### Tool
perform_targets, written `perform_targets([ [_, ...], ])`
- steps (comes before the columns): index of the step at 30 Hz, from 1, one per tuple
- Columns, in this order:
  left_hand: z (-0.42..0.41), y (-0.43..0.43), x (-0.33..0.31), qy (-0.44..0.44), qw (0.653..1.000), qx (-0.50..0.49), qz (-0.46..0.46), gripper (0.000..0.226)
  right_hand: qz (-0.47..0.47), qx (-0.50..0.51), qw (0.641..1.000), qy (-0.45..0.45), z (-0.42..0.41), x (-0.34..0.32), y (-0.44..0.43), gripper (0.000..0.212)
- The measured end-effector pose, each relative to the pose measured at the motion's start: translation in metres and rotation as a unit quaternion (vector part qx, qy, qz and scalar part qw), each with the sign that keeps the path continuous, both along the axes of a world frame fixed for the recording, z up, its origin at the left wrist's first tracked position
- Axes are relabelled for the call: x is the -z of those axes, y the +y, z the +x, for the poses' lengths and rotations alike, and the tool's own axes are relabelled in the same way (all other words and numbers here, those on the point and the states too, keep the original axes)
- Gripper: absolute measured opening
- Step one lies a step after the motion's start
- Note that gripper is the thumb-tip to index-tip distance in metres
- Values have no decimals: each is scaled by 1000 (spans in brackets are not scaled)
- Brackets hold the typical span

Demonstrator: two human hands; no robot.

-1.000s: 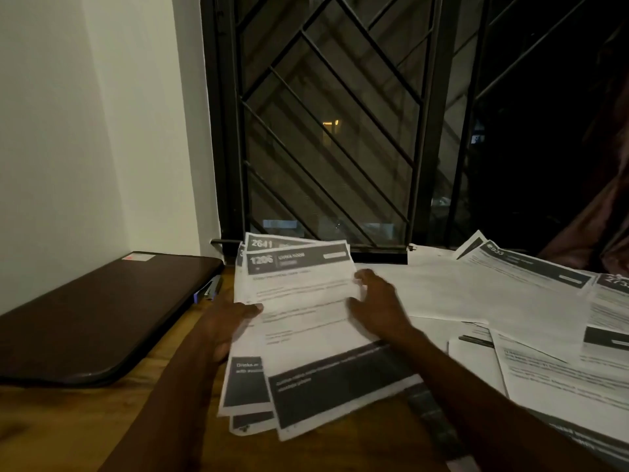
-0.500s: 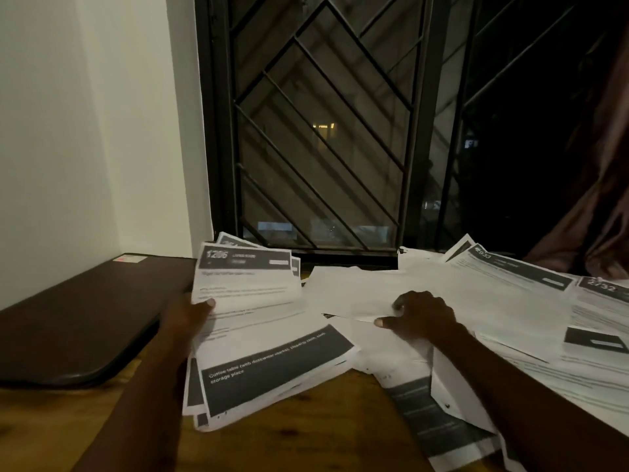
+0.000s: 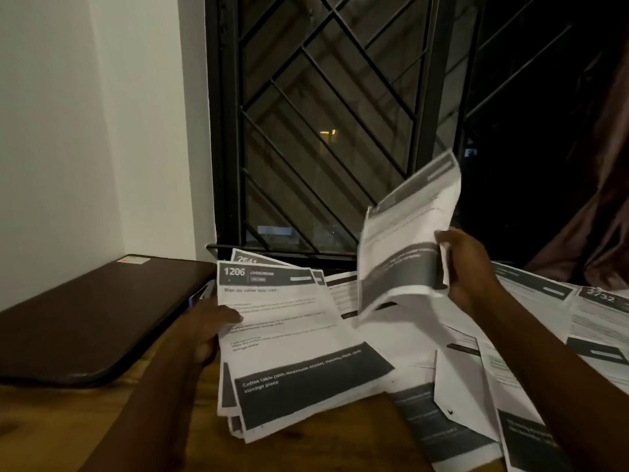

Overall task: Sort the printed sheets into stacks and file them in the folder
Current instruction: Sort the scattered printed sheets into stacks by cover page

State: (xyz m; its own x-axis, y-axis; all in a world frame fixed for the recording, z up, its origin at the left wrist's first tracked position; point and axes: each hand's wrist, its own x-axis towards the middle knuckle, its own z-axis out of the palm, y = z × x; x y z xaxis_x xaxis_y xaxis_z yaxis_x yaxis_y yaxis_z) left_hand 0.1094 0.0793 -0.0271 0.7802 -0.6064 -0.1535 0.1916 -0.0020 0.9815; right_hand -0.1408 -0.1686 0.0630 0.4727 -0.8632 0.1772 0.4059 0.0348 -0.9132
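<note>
A stack of printed sheets (image 3: 292, 338), topped by a page numbered 1206, lies on the wooden table in front of me. My left hand (image 3: 207, 332) grips its left edge, thumb on top. My right hand (image 3: 468, 267) holds a single curled printed sheet (image 3: 405, 240) up in the air, to the right of and above the stack. Several loose sheets (image 3: 531, 335) lie spread over the table's right side. A dark brown folder (image 3: 92, 315) lies shut at the left by the wall.
A barred window (image 3: 326, 131) runs along the table's back edge. A white wall (image 3: 68, 131) stands at the left. A dark curtain (image 3: 599, 199) hangs at the far right. Bare wood (image 3: 170, 437) shows in front of the folder.
My right hand has picked one sheet out of the loose spread and raised it off the table. My left hand has stayed on the stack's left edge.
</note>
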Motion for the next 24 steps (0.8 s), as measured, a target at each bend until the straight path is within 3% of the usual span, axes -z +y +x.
perform_targets([
  [1, 1, 1, 0, -1, 1000, 6, 9, 35, 58, -43, 997, -30, -1, 0, 5, 19],
  [3, -1, 3, -2, 6, 1000, 9, 19, 35, 78, -52, 995, 33, -2, 11, 15, 15],
  [6, -3, 2, -3, 15, 999, 27, 7, 40, -80, -14, 957, 278, -2, 40, 38, 8],
  [7, -4, 1, -3, 18, 999, 32, 3, 39, -112, -42, 940, 321, -1, 49, 46, 6],
  [10, 0, -1, -2, 15, 999, 39, 1, 31, -180, -82, 880, 432, 8, 74, 53, 28],
  [12, 4, -1, -1, 2, 999, 51, -1, 38, -233, -62, 859, 452, 15, 79, 57, 34],
  [14, 9, 0, 0, -18, 996, 86, 10, 55, -244, -75, 861, 439, 23, 83, 60, 36],
  [18, 4, 0, -1, -58, 991, 110, 42, 33, -227, -110, 885, 390, 29, 85, 63, 27],
  [20, 10, 3, -1, -110, 989, 52, 87, 25, -307, -38, 864, 398, 25, 89, 53, 48],
  [22, 15, 9, -2, -123, 987, 4, 104, 17, -396, 20, 787, 473, 22, 99, 39, 79],
  [24, 12, 18, -4, -105, 990, -35, 90, 18, -395, -7, 721, 569, 22, 109, 31, 120],
])
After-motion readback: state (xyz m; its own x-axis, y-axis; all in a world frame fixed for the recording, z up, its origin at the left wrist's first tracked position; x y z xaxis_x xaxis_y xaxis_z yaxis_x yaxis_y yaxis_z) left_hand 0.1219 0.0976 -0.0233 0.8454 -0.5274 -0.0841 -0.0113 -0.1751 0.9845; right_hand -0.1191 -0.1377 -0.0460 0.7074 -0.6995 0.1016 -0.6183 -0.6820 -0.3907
